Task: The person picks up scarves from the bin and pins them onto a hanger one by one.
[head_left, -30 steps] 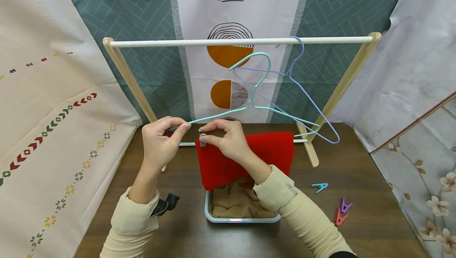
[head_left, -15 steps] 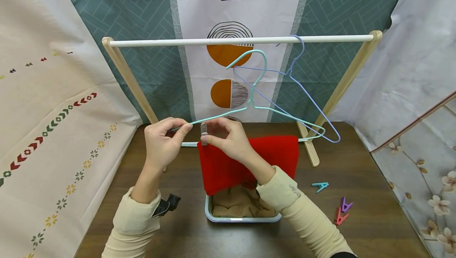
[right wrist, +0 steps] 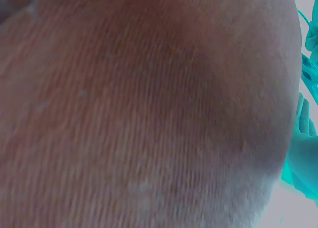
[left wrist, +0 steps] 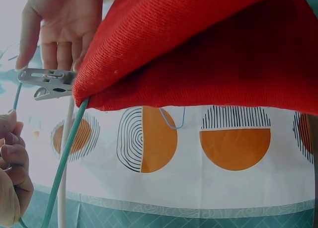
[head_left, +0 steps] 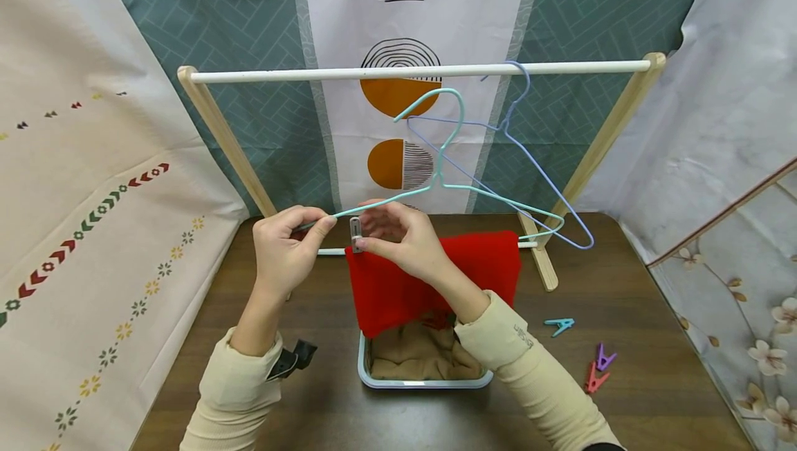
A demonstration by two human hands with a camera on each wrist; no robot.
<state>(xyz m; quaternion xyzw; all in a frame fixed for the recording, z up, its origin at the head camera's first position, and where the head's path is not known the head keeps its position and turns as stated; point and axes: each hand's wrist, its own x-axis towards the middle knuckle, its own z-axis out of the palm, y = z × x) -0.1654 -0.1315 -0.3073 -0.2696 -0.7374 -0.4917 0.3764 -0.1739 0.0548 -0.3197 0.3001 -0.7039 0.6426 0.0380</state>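
My left hand (head_left: 286, 243) pinches the mint-green hanger (head_left: 398, 197) near its left corner. A red knitted cloth (head_left: 380, 295) is draped over the hanger's lower bar. On the cloth's left top edge sits a grey clothespin (head_left: 356, 233), standing upright in the head view. The left wrist view shows that clothespin (left wrist: 47, 79) biting the cloth's edge beside the green bar. My right hand (head_left: 405, 240) is next to it, fingers loose and spread, thumb tip right at the clothespin. Ribbed cloth (right wrist: 149, 118) fills most of the right wrist view.
A rack with a white rail (head_left: 280, 76) stands behind, a blue hanger (head_left: 548, 178) hooked on it. Below the cloth is a grey-rimmed tray (head_left: 423, 384) holding brown fabric. Blue (head_left: 560, 325), purple (head_left: 602, 357) and red clothespins (head_left: 594, 378) lie at right on the table.
My right hand's fingers have loosened from the grey clothespin, which stays on the cloth. The green hanger and cloth shifted slightly. My left hand keeps its pinch on the hanger.
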